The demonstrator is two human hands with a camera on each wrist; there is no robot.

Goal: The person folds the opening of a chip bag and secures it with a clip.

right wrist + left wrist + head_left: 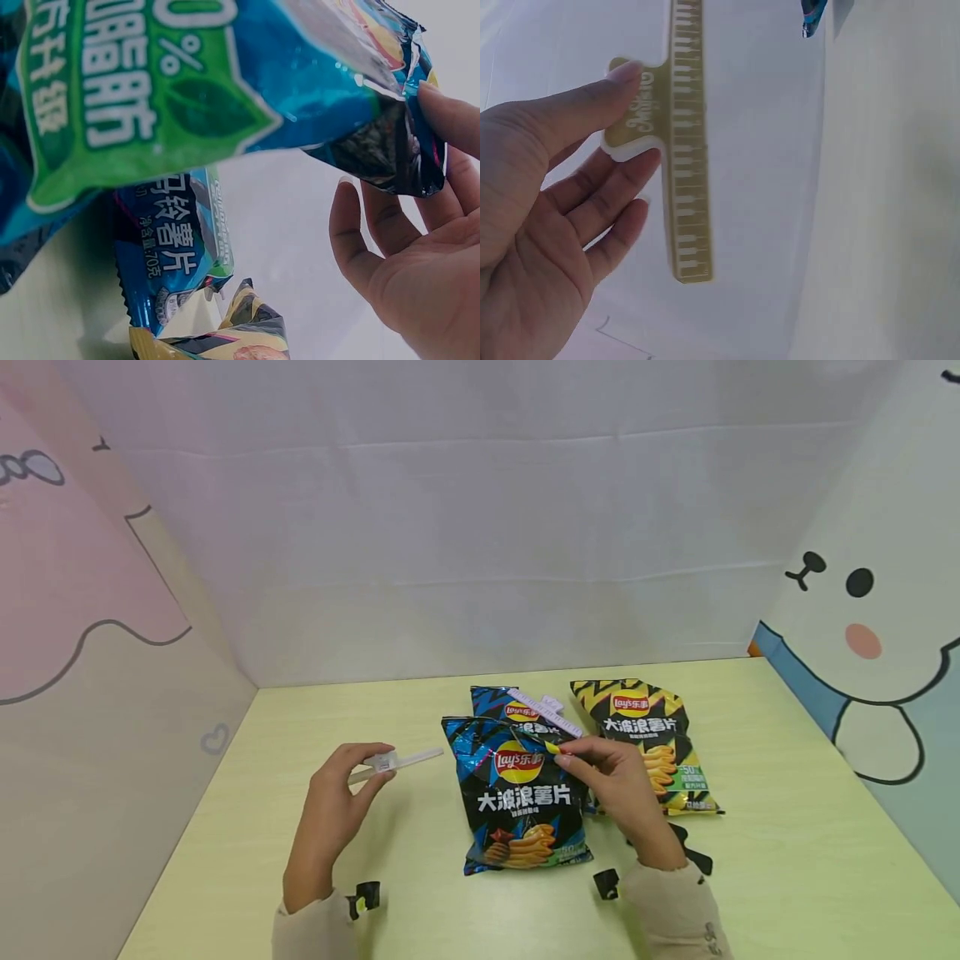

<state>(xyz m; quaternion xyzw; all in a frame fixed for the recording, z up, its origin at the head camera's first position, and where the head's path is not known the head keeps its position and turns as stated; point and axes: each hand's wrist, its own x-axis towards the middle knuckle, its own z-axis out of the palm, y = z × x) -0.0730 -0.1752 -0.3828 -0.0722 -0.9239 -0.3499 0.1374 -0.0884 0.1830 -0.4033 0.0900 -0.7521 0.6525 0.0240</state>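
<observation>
In the head view my left hand (333,806) pinches a sealing clip (418,757) by its tab. The left wrist view shows the clip (686,161) as a long gold-and-white bar with a piano-key pattern, its tab between thumb and fingers. My right hand (622,785) pinches the upper right corner of a blue and black Lay's chip bag (517,818). The bag stands upright, front towards me. Up close in the right wrist view, the thumb and fingers of this hand (427,262) grip the crumpled top corner. The clip is apart from the bag.
Behind the held bag is another blue chip bag (491,703), with a pale purple piano-key clip (545,712) across its top. A yellow and black chip bag (648,727) is at the right. Torn dark scraps (606,884) lie near both forearms on the table (787,860).
</observation>
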